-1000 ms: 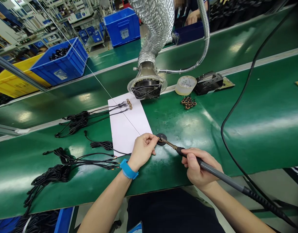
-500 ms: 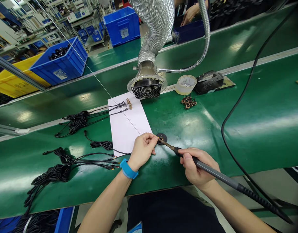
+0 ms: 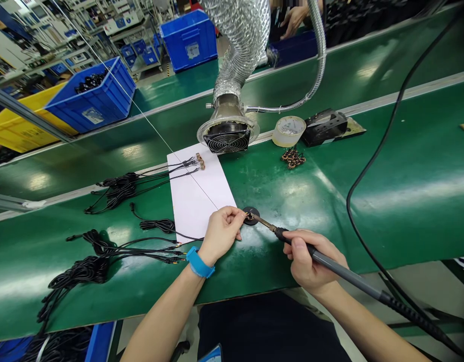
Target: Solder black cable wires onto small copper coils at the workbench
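My left hand (image 3: 222, 230), with a blue band on its wrist, is closed in a pinch at the edge of a small black round disc (image 3: 250, 222). Its fingertips grip the thin wire end of a black cable (image 3: 190, 236) that runs beneath the hand. On the disc sits a small coppery ring-shaped part (image 3: 249, 216), partly hidden by the fingers. My right hand (image 3: 317, 259) is wrapped round a soldering iron (image 3: 343, 273), whose tip points left, over the disc beside the part. A thin strand of solder wire (image 3: 160, 131) slants down to my left hand.
Bundled black cables (image 3: 81, 269) lie left; others rest with their ends on white paper (image 3: 198, 201). A fume extractor (image 3: 228, 136) hangs above. Behind are a tape roll (image 3: 288, 131), a pile of coppery parts (image 3: 293, 158) and blue bins (image 3: 92, 100). A person's hand (image 3: 294, 21) shows across the line.
My right hand has drawn the soldering iron slightly right and back, so its tip has moved away from my left fingertips. My left hand stays in place.
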`<state>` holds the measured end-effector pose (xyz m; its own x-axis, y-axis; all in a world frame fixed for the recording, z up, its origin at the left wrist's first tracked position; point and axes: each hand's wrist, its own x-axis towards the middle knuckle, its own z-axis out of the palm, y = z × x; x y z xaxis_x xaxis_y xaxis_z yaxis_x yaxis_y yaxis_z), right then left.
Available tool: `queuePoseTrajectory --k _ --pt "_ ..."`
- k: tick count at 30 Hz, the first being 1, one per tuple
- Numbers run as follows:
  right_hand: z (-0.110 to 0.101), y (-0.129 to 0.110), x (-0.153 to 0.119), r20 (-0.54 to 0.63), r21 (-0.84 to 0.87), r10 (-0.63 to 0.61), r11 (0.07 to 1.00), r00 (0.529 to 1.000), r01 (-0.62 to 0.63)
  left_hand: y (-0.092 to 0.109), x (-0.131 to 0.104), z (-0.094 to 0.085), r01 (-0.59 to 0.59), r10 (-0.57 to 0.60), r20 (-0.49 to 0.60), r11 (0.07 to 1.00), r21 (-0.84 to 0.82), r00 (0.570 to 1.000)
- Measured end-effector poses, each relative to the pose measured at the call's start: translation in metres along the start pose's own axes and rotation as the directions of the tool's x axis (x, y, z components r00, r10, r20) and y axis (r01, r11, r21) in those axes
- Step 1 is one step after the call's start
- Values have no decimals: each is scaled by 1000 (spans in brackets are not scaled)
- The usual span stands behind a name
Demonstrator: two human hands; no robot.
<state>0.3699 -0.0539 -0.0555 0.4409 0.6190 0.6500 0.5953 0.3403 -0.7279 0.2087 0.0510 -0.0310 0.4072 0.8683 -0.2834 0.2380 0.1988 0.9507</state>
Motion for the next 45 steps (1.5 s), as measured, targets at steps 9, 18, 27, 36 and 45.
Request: queuePoseTrajectory --k 9,18,27,36,45 --pt "0 3 -2 0 13 0 1000 1000 0 -1 0 -1 -8 8 2 1000 2 1000" --pt "3 -2 5 44 -7 -80 997 996 80 -1 0 0 -3 3 1 1000 5 1000" --pt "2 7 -6 -72 4 45 999 996 -45 -2 1 -1 -7 7 -1 1000 4 1000" --pt "2 5 -4 -51 -30 36 999 998 -37 -2 0 -1 0 0 -6 1000 8 1000" --pt "6 6 0 25 -65 78 995 997 -76 2 -1 0 2 -2 -23 1000 10 1000"
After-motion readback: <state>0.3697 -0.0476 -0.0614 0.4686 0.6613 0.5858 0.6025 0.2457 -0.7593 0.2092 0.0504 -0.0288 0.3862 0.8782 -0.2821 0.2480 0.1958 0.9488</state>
